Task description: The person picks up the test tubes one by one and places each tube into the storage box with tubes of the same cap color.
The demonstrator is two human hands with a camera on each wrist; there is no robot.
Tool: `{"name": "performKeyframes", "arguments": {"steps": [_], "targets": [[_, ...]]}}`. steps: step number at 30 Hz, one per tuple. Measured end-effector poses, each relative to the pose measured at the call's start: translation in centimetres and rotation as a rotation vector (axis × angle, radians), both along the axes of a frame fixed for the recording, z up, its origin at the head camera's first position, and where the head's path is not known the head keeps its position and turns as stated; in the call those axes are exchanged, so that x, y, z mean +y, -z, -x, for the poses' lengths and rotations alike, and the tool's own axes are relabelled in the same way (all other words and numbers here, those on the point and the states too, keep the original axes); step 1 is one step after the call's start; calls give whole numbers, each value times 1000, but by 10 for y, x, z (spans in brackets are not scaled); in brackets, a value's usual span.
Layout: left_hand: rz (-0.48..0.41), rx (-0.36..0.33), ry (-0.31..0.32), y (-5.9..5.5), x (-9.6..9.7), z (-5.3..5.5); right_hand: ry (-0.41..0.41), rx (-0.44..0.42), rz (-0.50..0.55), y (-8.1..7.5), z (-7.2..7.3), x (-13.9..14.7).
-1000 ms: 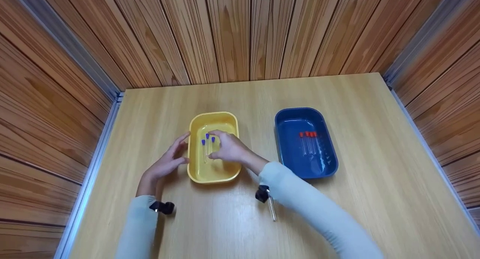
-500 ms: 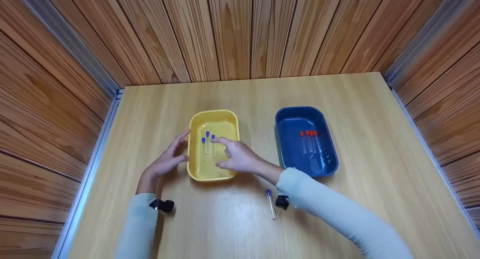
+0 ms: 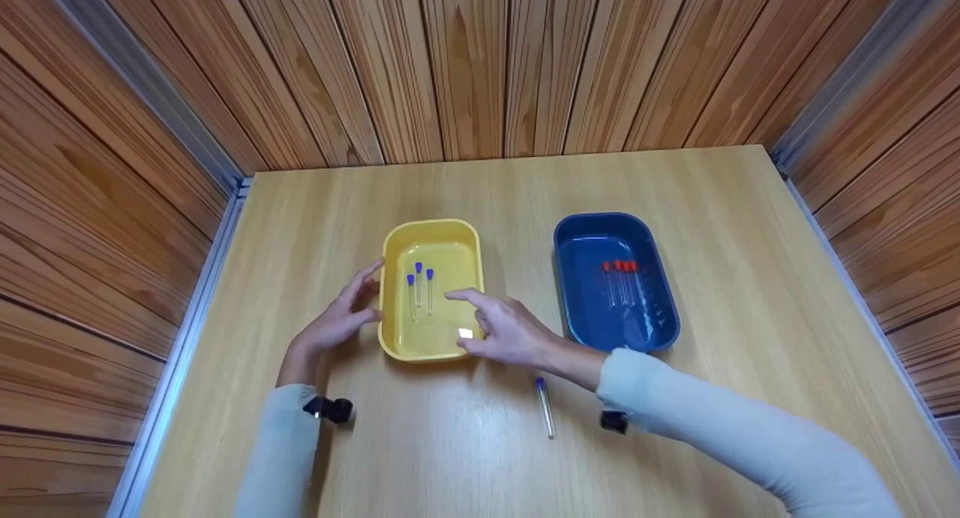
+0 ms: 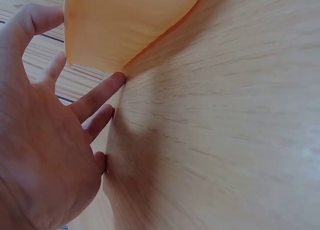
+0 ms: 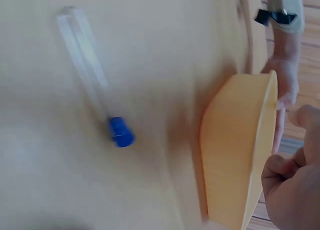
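My left hand [image 3: 335, 325] rests against the left side of the yellow tray [image 3: 420, 342], thumb and fingers spread along its wall. In the left wrist view its fingertips meet the tray wall and the tabletop. Over the tray's near right rim is my right hand [image 3: 517, 334], with thumb and index finger apart and nothing between them; its other fingers are bent. Three clear test tubes [image 3: 430, 293] with blue caps lie side by side in the yellow tray. Another blue-capped test tube [image 3: 546, 411] lies on the table, in front of the gap between the trays.
A dark blue tray [image 3: 589, 326] stands to the right, holding several red-capped test tubes [image 3: 619, 285]. Wood-plank walls [image 3: 472, 67] enclose the table [image 3: 517, 203] at the back and sides. Black wrist cameras [image 3: 328, 409] sit on both sleeves.
My right hand has drawn back from the blue-capped tubes toward the tray's near right rim. The loose tube on the table, partly covered before, now shows fully. My left hand keeps its place.
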State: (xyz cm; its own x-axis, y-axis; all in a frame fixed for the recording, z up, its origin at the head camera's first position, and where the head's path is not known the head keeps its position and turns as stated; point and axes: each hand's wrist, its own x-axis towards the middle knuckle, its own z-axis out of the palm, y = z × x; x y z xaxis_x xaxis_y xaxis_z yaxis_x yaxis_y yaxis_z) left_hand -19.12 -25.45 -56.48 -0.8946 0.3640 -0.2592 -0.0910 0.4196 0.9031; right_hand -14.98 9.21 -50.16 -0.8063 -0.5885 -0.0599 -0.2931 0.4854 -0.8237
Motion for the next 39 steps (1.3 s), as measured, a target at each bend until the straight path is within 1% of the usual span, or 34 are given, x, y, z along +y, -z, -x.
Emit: {"name": "performKeyframes", "arguments": {"steps": [3, 5, 11, 13, 14, 18, 23, 27, 32, 34, 36, 39], "targets": [[3, 1, -2, 0, 1, 0, 8, 51, -19, -1, -8, 10], [-1, 3, -4, 0, 1, 0, 9, 63, -37, -1, -12, 17], [2, -1, -9, -1, 1, -1, -13, 32, -69, 1, -24, 35], [2, 3, -9, 0, 2, -1, -28, 48, -72, 3, -28, 41], [-3, 7, -9, 0, 2, -1, -37, 69, -75, 4, -29, 44], [-10, 12, -11, 2, 3, -1, -66, 115, -104, 11, -36, 56], [-8, 3, -4, 2, 2, -1, -94, 107, -132, 21, -44, 72], [-2, 8, 0, 2, 2, 0, -128, 129, -166, 30, -51, 83], [5, 7, 0, 4, 2, 1, -163, 90, -239, 41, -55, 96], [3, 3, -1, 4, 3, 1, -175, 88, -262, 45, -55, 101], [-3, 3, -3, 4, 3, 1, -187, 109, -277, 49, -56, 106], [-18, 11, -8, 4, 3, 0, -206, 169, -304, 56, -56, 112]]}}
